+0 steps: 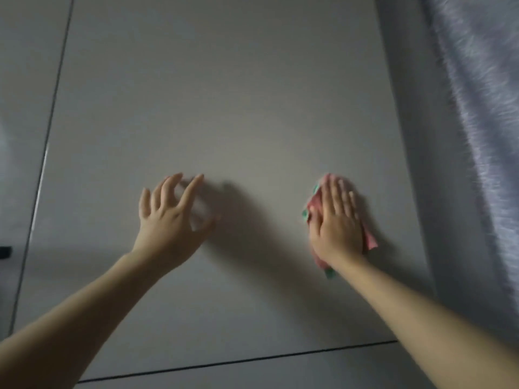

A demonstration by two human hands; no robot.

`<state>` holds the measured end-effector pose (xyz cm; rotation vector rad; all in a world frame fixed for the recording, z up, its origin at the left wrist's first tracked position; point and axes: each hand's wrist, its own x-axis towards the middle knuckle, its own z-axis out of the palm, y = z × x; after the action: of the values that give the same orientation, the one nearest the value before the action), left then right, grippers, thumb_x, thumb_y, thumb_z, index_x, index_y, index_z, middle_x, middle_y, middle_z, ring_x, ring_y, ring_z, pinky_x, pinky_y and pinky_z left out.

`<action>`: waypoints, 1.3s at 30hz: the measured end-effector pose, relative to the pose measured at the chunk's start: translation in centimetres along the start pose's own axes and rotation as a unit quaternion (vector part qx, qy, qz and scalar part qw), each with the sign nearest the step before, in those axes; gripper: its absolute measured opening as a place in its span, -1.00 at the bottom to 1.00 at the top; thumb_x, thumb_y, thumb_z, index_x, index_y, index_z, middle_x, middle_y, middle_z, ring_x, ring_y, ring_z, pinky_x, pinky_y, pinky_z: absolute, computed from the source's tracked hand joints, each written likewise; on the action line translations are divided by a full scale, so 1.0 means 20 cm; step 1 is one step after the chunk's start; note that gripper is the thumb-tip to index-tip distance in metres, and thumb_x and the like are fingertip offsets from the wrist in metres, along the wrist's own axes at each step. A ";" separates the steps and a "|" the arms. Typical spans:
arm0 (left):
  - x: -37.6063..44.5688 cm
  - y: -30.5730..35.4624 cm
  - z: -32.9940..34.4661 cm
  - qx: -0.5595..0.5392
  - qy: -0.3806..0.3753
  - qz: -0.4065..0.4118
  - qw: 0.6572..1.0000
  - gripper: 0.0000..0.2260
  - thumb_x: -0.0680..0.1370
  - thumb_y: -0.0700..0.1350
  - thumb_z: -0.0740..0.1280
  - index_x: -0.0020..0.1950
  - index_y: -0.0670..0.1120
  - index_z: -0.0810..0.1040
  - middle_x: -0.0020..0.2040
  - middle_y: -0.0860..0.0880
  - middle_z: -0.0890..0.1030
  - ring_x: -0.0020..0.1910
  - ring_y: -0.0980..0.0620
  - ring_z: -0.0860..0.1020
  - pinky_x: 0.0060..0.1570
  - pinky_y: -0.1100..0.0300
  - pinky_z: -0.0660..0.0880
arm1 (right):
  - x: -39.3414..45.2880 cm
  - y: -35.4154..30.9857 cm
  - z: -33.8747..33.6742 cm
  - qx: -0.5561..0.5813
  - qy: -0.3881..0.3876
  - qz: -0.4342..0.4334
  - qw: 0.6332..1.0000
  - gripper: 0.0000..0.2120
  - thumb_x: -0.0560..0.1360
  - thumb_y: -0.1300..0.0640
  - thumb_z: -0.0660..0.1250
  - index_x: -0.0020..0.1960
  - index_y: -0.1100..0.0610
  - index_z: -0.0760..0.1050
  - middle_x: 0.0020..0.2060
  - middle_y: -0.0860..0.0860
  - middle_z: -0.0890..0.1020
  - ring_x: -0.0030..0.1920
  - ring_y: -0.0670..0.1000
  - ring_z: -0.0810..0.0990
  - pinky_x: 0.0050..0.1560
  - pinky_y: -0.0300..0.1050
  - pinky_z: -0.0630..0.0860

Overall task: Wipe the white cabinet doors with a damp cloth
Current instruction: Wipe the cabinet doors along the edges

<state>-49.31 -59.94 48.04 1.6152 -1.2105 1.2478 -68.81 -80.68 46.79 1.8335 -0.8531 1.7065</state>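
Pressing flat against the cabinet door (224,108), the right hand (335,220) is laid over the cloth (372,240), its fingers straight, held together and pointing up the panel. The pink cloth with green edging is pinned between palm and door, showing along the thumb side, past the fingertips and below the wrist, so its long axis runs up and down with the hand. Most of the bare door lies to the left of and above the cloth, while the panel's right edge, beside a pale curtain (477,136), is near. The left hand (168,217) is spread, fingertips touching the door, holding nothing. A stroke toward the left or upward seems called for
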 end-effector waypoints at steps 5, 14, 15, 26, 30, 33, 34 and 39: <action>-0.32 -0.22 0.00 0.016 0.011 -0.076 0.997 -0.39 0.50 0.19 0.29 0.50 0.03 0.24 0.45 -0.18 0.20 0.42 -0.23 0.13 0.43 -0.22 0.00 | -0.19 -0.55 0.10 0.064 0.035 -0.036 0.997 -0.40 0.54 0.00 0.04 0.49 0.29 0.16 0.48 0.20 0.20 0.51 0.17 0.11 0.50 0.07 -0.03; -0.50 -0.48 -0.11 0.012 -0.034 -0.150 0.988 -0.38 0.54 0.20 0.21 0.54 0.13 0.07 0.55 -0.14 -0.07 0.52 -0.13 -0.12 0.46 -0.17 -0.08 | -0.01 -0.50 0.04 0.022 0.000 -0.249 0.968 -0.43 0.55 -0.03 -0.01 0.49 0.21 0.18 0.47 0.14 0.25 0.47 0.15 0.24 0.48 -0.04 -0.02; -0.51 -0.50 -0.12 0.007 -0.041 -0.145 0.989 -0.37 0.52 0.25 0.13 0.54 0.14 0.05 0.56 -0.13 -0.08 0.53 -0.09 -0.15 0.46 -0.13 -0.11 | 0.08 -0.54 0.04 0.033 0.015 -0.138 0.990 -0.41 0.55 -0.03 -0.03 0.51 0.22 0.10 0.50 0.16 0.18 0.50 0.14 0.15 0.50 -0.04 -0.09; -0.53 -0.55 -0.19 -0.010 -0.075 -0.116 0.990 -0.40 0.53 0.26 -0.01 0.55 0.11 0.07 0.58 -0.08 -0.08 0.54 -0.02 -0.17 0.48 0.00 -0.16 | -0.41 -0.68 0.06 0.051 -0.099 -0.522 0.846 -0.53 0.58 -0.04 0.04 0.34 0.17 0.47 0.33 0.09 0.49 0.35 0.11 0.44 0.45 0.03 0.20; -0.53 -0.57 -0.21 -0.038 -0.051 -0.127 0.990 -0.43 0.57 0.26 -0.02 0.54 0.07 0.15 0.57 -0.06 0.02 0.53 -0.09 0.02 0.45 -0.03 0.02 | 0.19 -0.78 0.04 0.033 0.010 -0.143 0.989 -0.40 0.57 -0.03 -0.04 0.53 0.24 0.04 0.52 0.16 0.12 0.52 0.12 0.08 0.50 -0.03 -0.15; -0.55 -0.59 -0.21 -0.027 -0.019 -0.165 0.986 -0.48 0.59 0.16 0.08 0.53 0.05 0.17 0.56 -0.10 0.03 0.52 -0.12 0.03 0.44 -0.08 0.02 | 0.11 -1.12 0.12 0.054 0.021 -0.138 0.989 -0.39 0.58 -0.04 0.00 0.53 0.24 0.04 0.52 0.15 0.10 0.53 0.12 0.04 0.50 -0.01 -0.18; -0.57 -0.61 -0.20 -0.018 -0.010 -0.174 0.984 -0.49 0.60 0.09 0.15 0.53 0.02 0.17 0.56 -0.12 0.03 0.52 -0.13 0.03 0.45 -0.09 0.00 | -0.04 -1.20 0.15 0.066 0.015 -0.217 0.974 -0.40 0.56 -0.03 0.07 0.52 0.23 0.12 0.51 0.14 0.17 0.51 0.13 0.11 0.50 0.01 -0.13; -0.67 -0.63 -0.22 -0.007 -0.036 -0.197 0.980 -0.41 0.59 -0.02 0.21 0.56 -0.02 0.04 0.56 -0.12 -0.06 0.53 -0.15 -0.04 0.47 -0.08 -0.04 | -0.71 -1.07 0.11 0.100 -0.137 -0.555 0.814 -0.54 0.54 -0.03 0.16 0.38 0.12 0.43 0.39 0.03 0.43 0.41 0.06 0.35 0.49 -0.05 0.03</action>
<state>-39.46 -49.32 35.88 1.7948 -0.8795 0.9333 -52.03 -66.04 33.77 2.0661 0.3665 0.7771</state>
